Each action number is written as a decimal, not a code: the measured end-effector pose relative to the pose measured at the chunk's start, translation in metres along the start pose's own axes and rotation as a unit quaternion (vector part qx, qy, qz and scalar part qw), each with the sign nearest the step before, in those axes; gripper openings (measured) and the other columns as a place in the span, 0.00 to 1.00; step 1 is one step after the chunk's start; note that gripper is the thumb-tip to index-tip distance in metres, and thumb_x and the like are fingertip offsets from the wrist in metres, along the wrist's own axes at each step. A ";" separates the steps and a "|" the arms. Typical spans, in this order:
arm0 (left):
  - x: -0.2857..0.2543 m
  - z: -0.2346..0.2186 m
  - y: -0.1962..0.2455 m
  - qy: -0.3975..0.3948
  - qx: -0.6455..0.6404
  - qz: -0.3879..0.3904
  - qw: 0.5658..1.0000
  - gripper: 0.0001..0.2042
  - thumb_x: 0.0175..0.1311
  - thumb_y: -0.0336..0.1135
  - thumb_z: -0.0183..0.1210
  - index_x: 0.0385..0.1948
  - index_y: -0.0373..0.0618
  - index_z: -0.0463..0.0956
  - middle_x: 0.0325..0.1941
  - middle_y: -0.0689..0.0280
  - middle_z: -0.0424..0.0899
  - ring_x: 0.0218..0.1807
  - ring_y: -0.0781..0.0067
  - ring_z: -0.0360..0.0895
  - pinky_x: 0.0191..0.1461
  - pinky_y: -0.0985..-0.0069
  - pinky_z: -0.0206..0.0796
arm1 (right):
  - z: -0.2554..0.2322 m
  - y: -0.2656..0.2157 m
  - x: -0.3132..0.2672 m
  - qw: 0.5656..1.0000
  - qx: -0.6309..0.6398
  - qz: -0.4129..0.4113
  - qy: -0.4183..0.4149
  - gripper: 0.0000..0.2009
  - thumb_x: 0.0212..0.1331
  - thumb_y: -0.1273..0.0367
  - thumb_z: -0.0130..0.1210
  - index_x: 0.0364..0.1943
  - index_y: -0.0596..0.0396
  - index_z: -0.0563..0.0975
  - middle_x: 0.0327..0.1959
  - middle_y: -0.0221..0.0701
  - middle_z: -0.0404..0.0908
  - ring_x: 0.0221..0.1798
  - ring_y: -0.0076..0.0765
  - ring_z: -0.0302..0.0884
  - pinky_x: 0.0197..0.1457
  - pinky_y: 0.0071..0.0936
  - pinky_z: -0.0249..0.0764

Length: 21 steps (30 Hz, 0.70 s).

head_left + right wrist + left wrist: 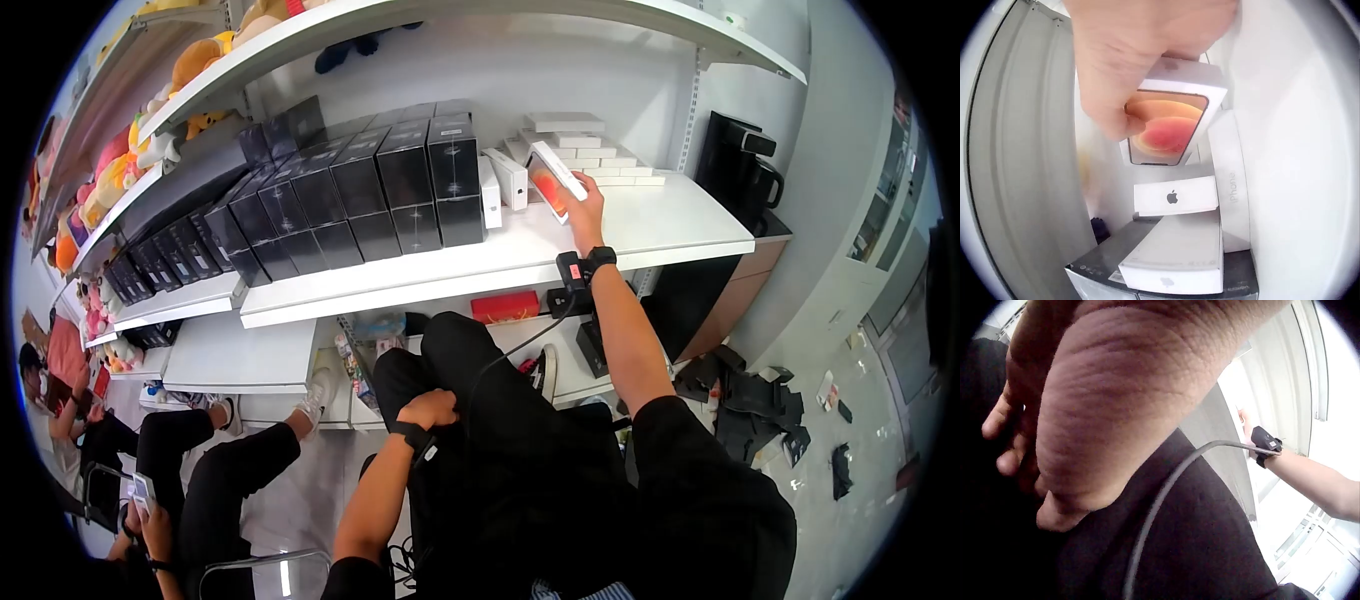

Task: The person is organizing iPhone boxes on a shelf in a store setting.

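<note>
In the head view my right hand (586,215) grips a white iPhone box (548,182) above the shelf, tilted, its orange-and-red picture face showing. The right wrist view has my thumb lying across that picture, while the other fingers are mostly hidden behind the hand. Just left of the held box, two white phone boxes (508,178) stand on end beside the black boxes. Behind it rises a stack of flat white boxes (600,155). My left hand (429,408) rests on my thigh, fingers loosely bent and holding nothing.
Rows of black boxes (360,175) fill the left part of the white shelf (660,225). An upper shelf (480,12) overhangs it. A black coffee machine (738,165) stands at the right. From my right wrist a cable (530,338) runs down. Another person (215,480) sits to the left.
</note>
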<state>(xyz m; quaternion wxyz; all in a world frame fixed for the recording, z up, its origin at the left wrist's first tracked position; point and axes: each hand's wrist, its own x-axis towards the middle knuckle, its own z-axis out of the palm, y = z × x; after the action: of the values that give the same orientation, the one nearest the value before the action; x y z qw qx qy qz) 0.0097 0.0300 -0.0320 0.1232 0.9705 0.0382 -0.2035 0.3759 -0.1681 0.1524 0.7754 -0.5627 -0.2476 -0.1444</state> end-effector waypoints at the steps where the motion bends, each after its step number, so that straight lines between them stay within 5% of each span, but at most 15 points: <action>1: 0.003 0.005 -0.004 0.001 -0.005 -0.001 1.000 0.21 0.60 0.43 0.62 0.51 0.39 0.83 0.55 0.44 0.84 0.57 0.43 0.82 0.61 0.55 0.74 | -0.001 -0.003 -0.003 0.999 0.023 0.026 -0.006 0.33 0.53 0.68 0.70 0.64 0.62 0.70 0.50 0.44 0.82 0.46 0.35 0.82 0.49 0.29 0.78; 8: -0.006 -0.004 0.010 -0.022 -0.014 -0.029 0.999 0.22 0.60 0.43 0.63 0.51 0.37 0.83 0.58 0.45 0.83 0.59 0.43 0.81 0.62 0.55 0.74 | -0.015 -0.020 -0.046 0.980 -0.195 -0.024 0.045 0.32 0.50 0.64 0.72 0.58 0.62 0.71 0.32 0.42 0.84 0.32 0.37 0.83 0.36 0.35 0.79; 12: 0.007 0.004 -0.005 0.015 -0.014 -0.023 1.000 0.22 0.60 0.43 0.63 0.52 0.38 0.83 0.58 0.45 0.83 0.59 0.44 0.81 0.61 0.54 0.75 | -0.006 -0.059 -0.086 0.952 -0.297 -0.048 0.051 0.30 0.53 0.61 0.69 0.57 0.62 0.70 0.30 0.49 0.85 0.35 0.53 0.86 0.42 0.44 0.79; 21: -0.017 -0.016 0.017 0.004 -0.008 -0.015 1.000 0.22 0.59 0.43 0.64 0.50 0.36 0.84 0.55 0.44 0.84 0.57 0.44 0.82 0.60 0.57 0.76 | 0.006 -0.117 -0.139 0.929 -0.333 -0.066 -0.147 0.31 0.61 0.59 0.64 0.61 0.67 0.68 0.33 0.57 0.84 0.36 0.63 0.86 0.44 0.47 0.80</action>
<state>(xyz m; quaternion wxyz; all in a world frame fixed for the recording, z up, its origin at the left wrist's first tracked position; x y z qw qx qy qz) 0.0023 0.0167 -0.0075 0.1281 0.9696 0.0551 -0.2012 0.1991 -0.2079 0.1716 0.4872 -0.7858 -0.3333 -0.1846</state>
